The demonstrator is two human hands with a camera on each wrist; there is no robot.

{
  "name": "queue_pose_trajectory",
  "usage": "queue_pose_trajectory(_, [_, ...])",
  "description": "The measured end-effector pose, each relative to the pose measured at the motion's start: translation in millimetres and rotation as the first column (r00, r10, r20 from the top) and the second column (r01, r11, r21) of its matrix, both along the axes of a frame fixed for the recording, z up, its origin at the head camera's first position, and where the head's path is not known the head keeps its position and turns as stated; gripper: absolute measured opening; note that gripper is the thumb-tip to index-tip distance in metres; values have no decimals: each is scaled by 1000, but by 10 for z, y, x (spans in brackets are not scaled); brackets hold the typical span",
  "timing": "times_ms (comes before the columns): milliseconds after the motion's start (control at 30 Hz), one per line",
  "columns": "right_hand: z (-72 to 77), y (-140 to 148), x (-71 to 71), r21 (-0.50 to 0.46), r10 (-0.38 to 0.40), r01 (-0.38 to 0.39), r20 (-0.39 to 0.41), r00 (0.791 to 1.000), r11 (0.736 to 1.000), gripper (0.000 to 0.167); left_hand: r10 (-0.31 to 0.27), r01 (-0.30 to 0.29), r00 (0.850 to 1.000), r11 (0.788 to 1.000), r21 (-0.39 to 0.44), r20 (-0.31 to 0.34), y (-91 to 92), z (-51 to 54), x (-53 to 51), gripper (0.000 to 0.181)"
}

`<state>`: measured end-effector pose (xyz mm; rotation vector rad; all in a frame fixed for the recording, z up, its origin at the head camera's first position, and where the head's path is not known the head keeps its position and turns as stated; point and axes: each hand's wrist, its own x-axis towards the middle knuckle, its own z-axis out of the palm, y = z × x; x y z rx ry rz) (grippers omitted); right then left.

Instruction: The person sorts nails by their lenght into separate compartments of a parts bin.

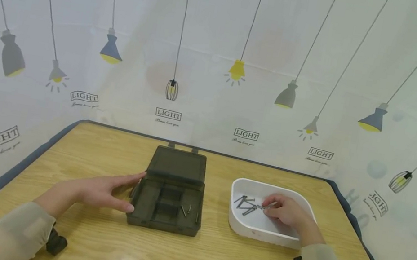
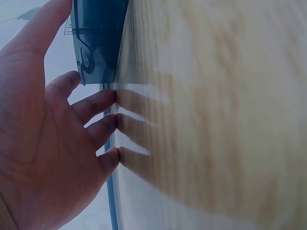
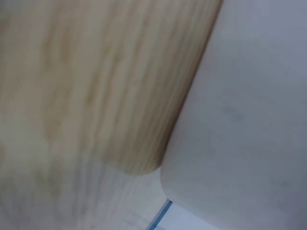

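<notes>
A dark see-through plastic box (image 1: 141, 217) lies with its lid (image 1: 178, 164) folded back. Inside its right compartment are a few small metal screws (image 1: 184, 211). My left hand (image 1: 100, 190) touches the box's left side, thumb at the front corner and index finger farther back. In the left wrist view, the other fingers (image 2: 98, 103) rest on the table beside the box. To the right, my right hand (image 1: 286, 210) reaches into a white tray (image 1: 257, 233) and pinches a screw (image 1: 260, 207) between thumb and fingertips. Several more screws (image 1: 247, 209) lie in the tray.
Both things stand on a wood-grain table (image 1: 93, 239), with a gap between box and tray. A white curtain (image 1: 208, 80) printed with lamps encloses the back and sides. The right wrist view has mainly the tray's outer wall (image 3: 240, 124); the hand is hidden there.
</notes>
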<state>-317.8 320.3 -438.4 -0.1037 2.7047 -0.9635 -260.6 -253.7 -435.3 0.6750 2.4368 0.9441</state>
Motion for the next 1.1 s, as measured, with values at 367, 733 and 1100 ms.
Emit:
queue_pose_trajectory(367, [-39, -49, -31, 50, -43, 42, 22, 999, 998, 10, 13, -13, 1000, 1000, -13, 12, -39, -46, -34, 106])
queue_pose_trajectory(733, [36, -93, 13, 65, -9, 8, 15, 1000, 998, 10, 12, -12, 1000, 1000, -25, 10, -40, -41, -48, 107])
queue_pose_trajectory(1100, [112, -113, 38, 98, 37, -33, -33, 999, 995, 6, 1, -1, 1000, 1000, -15, 7, -19, -40, -20, 106])
